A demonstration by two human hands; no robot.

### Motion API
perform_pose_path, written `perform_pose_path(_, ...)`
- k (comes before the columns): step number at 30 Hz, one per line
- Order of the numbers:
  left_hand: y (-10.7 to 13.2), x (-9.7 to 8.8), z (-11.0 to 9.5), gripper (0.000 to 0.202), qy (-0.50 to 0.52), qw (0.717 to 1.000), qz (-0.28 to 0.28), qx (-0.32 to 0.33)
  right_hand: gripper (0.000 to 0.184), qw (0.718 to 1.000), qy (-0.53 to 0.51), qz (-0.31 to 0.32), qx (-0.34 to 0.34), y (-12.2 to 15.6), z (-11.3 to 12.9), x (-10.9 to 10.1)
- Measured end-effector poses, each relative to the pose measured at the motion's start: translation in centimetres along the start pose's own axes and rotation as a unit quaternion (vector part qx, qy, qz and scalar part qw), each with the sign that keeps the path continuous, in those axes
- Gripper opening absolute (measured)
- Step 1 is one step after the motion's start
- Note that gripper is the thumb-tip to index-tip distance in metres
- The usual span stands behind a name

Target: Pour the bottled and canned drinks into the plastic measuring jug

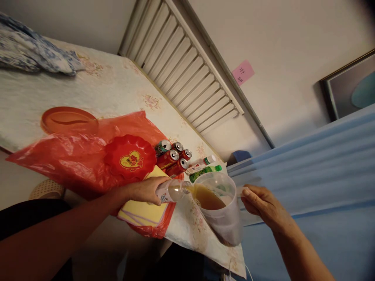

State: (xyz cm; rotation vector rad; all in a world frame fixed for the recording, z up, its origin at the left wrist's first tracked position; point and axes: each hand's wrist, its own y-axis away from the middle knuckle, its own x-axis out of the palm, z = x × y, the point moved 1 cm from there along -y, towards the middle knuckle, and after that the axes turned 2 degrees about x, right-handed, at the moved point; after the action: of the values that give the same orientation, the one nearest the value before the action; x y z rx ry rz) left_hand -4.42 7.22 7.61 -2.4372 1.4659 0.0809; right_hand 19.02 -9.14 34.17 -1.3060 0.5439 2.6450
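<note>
My left hand is closed around a clear plastic bottle with a printed label. The bottle lies nearly sideways, its mouth at the rim of a translucent plastic pitcher. Amber-brown liquid shows inside the pitcher, and a yellowish stream appears at the bottle mouth. On the other side, my right hand grips the pitcher's handle, which the fingers mostly hide. The pitcher looks tilted toward the bottle. Under my left hand are yellow cloths or sheets on a red plastic bag.
Several opened drink cans stand beside a red scalloped dish on the red bag. Beyond them are a green bottle and a white-capped bottle. An orange lid rests on the flowered tablecloth. A radiator borders the table.
</note>
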Motion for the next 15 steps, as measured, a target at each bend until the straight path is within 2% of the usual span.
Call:
perform_pose_path(8,-0.1,0.1,1.2,0.081,-0.012,1.0,-0.003,0.01,0.056,1.0,0.006,0.004,0.004,0.0,0.0,0.0)
perform_pose_path(15,-0.1,0.0,0.7,0.081,-0.004,1.0,0.009,0.005,0.056,1.0,0.007,0.008,0.001,0.0,0.0,0.0)
